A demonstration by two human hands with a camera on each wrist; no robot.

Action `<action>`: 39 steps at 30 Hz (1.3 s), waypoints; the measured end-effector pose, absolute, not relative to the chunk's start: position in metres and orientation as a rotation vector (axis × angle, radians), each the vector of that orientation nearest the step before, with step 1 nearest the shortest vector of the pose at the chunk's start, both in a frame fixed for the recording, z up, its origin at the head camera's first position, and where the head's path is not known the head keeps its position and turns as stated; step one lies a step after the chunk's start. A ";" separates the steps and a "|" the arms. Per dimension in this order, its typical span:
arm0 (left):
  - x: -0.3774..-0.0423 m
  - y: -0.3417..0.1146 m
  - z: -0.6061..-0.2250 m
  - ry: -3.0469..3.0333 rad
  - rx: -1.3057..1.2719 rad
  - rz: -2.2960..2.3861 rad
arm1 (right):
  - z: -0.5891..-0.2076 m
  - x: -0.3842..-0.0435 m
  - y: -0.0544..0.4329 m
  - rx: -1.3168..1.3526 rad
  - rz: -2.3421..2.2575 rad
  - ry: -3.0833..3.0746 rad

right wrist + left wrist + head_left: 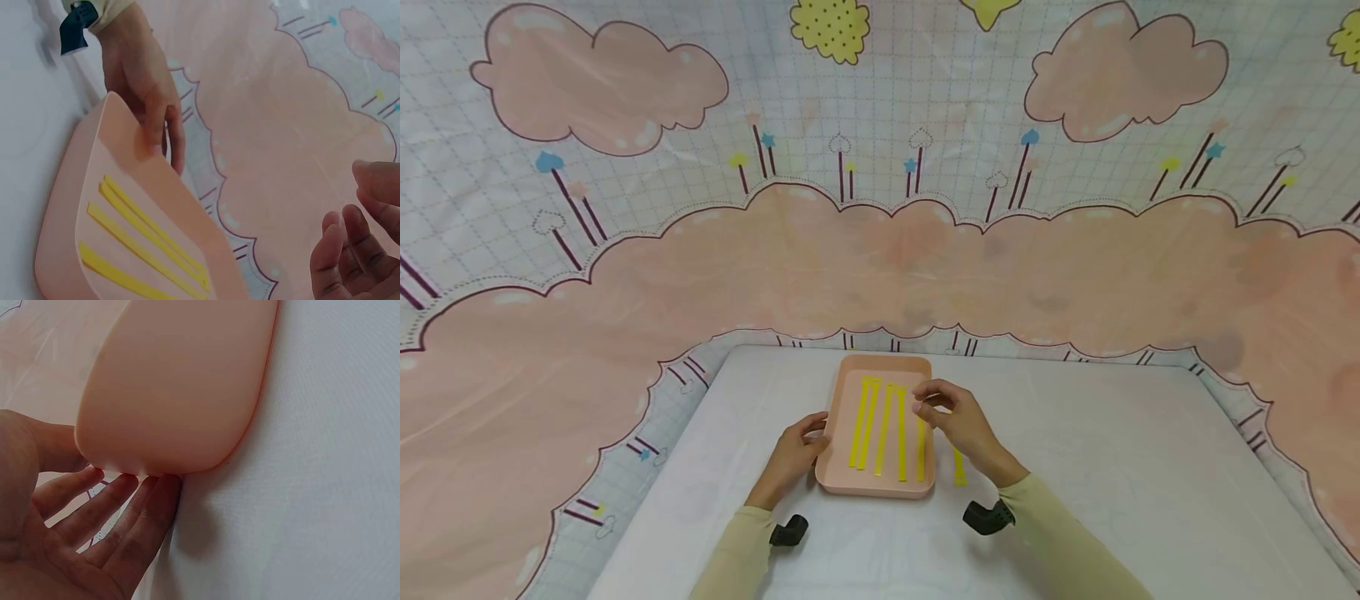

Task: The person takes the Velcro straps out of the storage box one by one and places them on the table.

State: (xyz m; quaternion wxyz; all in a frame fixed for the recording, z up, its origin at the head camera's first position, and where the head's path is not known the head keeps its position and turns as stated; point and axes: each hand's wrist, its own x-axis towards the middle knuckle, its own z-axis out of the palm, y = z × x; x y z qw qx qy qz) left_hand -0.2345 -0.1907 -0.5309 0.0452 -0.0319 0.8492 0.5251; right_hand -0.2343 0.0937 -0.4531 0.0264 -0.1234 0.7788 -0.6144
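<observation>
A shallow peach tray (875, 487) lies on the white table, with several narrow yellow strips (859, 425) lengthwise inside it. My left hand (793, 457) holds the tray's left edge. In the left wrist view the fingertips press its outer wall (169, 394), and the thumb reaches over the rim. Above the tray's right edge hovers my right hand (964, 423), its thumb and fingers loosely bent and apart, with nothing visible between them. This hand partly covers the rightmost strip in the tray. Another yellow strip (959, 469) lies on the table just right of the tray, partly hidden behind the hand.
The white table (1112, 467) stretches out on both sides of the tray. Behind it hangs a patterned cloth (880, 267) with peach clouds. Each wrist carries a black camera mount, one at the left (789, 531) and one at the right (988, 517).
</observation>
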 end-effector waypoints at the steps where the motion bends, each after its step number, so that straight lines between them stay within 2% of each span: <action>1: -0.234 -0.190 -0.531 2.593 -0.103 1.605 | -0.452 -0.235 0.092 -0.389 -1.891 2.412; 24: -0.235 -0.185 -0.528 2.594 -0.139 1.598 | -0.442 -0.251 0.058 -0.728 -1.679 2.552; 39: -0.230 -0.191 -0.526 2.587 -0.090 1.593 | -0.444 -0.254 0.031 -0.805 -1.521 2.639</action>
